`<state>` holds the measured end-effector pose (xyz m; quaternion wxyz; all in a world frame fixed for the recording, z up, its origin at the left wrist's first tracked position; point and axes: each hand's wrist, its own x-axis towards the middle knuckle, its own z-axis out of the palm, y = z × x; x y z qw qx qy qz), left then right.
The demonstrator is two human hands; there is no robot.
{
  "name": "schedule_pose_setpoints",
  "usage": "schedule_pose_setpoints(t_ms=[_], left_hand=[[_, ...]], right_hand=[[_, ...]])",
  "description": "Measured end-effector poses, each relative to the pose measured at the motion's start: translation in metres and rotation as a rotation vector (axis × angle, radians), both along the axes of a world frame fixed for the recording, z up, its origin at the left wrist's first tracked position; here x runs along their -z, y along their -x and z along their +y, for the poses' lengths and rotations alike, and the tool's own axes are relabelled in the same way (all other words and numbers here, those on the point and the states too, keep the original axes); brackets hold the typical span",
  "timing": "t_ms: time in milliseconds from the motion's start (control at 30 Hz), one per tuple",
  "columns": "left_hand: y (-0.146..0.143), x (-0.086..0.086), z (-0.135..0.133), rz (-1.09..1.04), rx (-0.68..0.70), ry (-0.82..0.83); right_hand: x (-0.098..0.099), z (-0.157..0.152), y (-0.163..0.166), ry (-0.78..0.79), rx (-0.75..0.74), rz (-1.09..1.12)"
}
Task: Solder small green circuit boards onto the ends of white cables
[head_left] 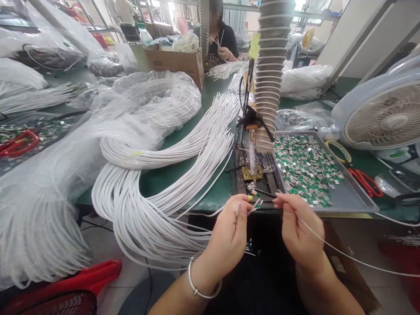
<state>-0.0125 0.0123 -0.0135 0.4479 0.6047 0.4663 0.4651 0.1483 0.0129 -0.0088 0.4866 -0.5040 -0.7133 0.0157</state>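
My left hand (231, 229) is closed around white cables (254, 206), whose ends stick out past the fingers. Small green connector boards (259, 204) show at those ends, just below the soldering iron's tip. A thin strand of solder wire (331, 247) runs through my right hand (300, 227), pinched between thumb and fingers, and trails off to the right edge. The soldering iron (253, 153) is fixed upright in a stand, tip down over a bead of solder. To the left lies a large bundle of white cables (164, 210), some in clear plastic.
A grey tray (356, 203) of small green-and-metal connectors stands right, beside red scissors (365, 183), a tape roll (338, 151) and a white fan (390, 113). A ribbed duct (272, 74) hangs behind the iron. Across the bench, a person (226, 43) handles cables near a cardboard box (177, 63).
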Motion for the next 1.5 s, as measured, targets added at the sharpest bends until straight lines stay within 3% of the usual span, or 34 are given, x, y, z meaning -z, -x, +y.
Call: schedule_pose_setpoints(t_ms=[100,233,333,433,667,867,1200,1500], left_hand=[[0.001,0.003,0.002,-0.043,-0.041,0.012],[0.002,0.006,0.004,-0.185,-0.028,0.193],[0.002,0.009,0.006,-0.341,0.000,0.268],[0.001,0.012,0.007,-0.490,0.021,0.284],[-0.002,0.011,0.008,-0.623,0.041,0.287],[-0.007,0.006,0.010,-0.689,0.039,0.322],[-0.014,0.004,0.010,-0.606,-0.038,0.354],[-0.019,-0.005,0.011,-0.664,-0.017,0.321]], right_hand=[[-0.007,0.010,-0.019,0.071,0.174,-0.094],[-0.014,0.026,-0.046,0.275,0.311,-0.215],[-0.016,0.033,-0.055,0.465,0.337,-0.289],[-0.016,0.036,-0.055,0.527,0.314,-0.319],[-0.011,0.036,-0.053,0.317,0.309,-0.307],[-0.016,0.027,-0.036,0.129,0.159,-0.231],[-0.013,0.012,-0.001,0.076,-0.079,-0.028],[-0.010,0.010,0.020,0.062,-0.099,0.064]])
